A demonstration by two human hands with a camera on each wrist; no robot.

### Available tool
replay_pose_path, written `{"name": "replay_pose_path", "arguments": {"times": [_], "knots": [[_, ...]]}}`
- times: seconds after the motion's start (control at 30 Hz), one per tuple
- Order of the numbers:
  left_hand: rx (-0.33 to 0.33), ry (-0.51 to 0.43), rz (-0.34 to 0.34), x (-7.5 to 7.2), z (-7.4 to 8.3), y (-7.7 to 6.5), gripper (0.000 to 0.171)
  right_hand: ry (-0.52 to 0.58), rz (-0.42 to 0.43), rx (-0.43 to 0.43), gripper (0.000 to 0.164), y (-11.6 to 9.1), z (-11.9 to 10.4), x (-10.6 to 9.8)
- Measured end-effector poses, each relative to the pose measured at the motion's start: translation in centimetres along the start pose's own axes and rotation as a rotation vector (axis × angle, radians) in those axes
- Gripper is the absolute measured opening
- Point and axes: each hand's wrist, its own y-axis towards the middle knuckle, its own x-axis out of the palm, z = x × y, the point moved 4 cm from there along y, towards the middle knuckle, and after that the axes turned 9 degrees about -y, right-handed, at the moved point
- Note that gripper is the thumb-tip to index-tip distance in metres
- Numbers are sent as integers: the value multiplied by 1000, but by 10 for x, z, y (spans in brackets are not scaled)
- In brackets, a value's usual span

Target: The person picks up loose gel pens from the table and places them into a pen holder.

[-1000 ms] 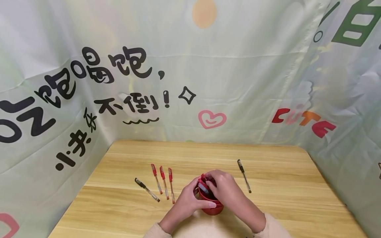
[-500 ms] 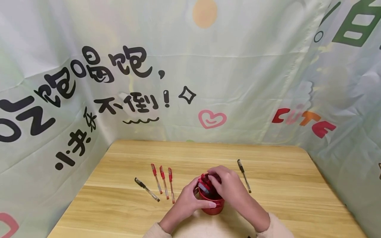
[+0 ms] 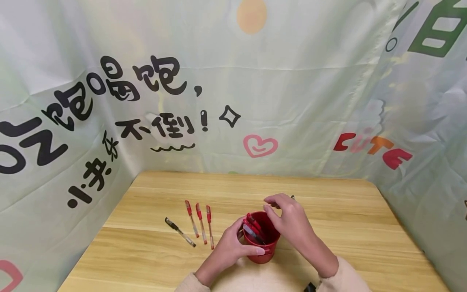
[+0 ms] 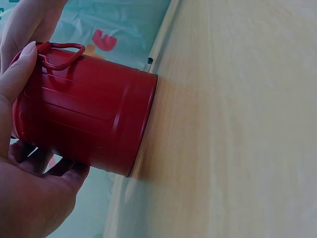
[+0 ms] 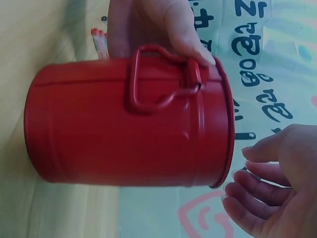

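Note:
A red metal bucket (image 3: 262,257) with a wire handle stands on the table in the head view. My left hand (image 3: 230,243) grips its left side, thumb across the front near the handle; the left wrist view shows the fingers (image 4: 64,171) curled round the bucket's wall (image 4: 94,111). Inside, several pens (image 3: 252,225) lean against the left of the rim, with red caps and one greyish shaft showing. My right hand (image 3: 292,217) hovers by the bucket's right rim, fingers loosely bent. Between those fingers nothing shows in the right wrist view, where the hand (image 5: 280,183) is apart from the rim.
Left of the bucket lie three red-capped pens (image 3: 200,221) side by side, and a black-capped pen (image 3: 180,232) slants beside them. Another black-capped pen (image 3: 293,197) is mostly hidden behind my right hand. Printed fabric walls (image 3: 306,121) enclose the wooden table (image 3: 350,227).
My right hand has come out of the bucket's mouth and moved up and to the right, its fingers loosening. The pens inside now show more fully. My left hand keeps its hold.

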Motion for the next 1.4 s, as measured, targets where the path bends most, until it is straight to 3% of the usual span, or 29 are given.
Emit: {"name": "replay_pose_path", "arguments": {"times": [0.43,0.7,1.1,1.4], "knots": [[3,14,8,-1,0,0,80,-81,-35,66,30,3,28,7],[-4,20,19,0,0,0,80,-95,-110,171,40,2,52,18],[-8,8,22,0,-1,0,82,-128,-178,253,47,-3,84,33],[7,-4,15,1,-1,0,83,-145,-296,335,49,-9,105,42]]}}
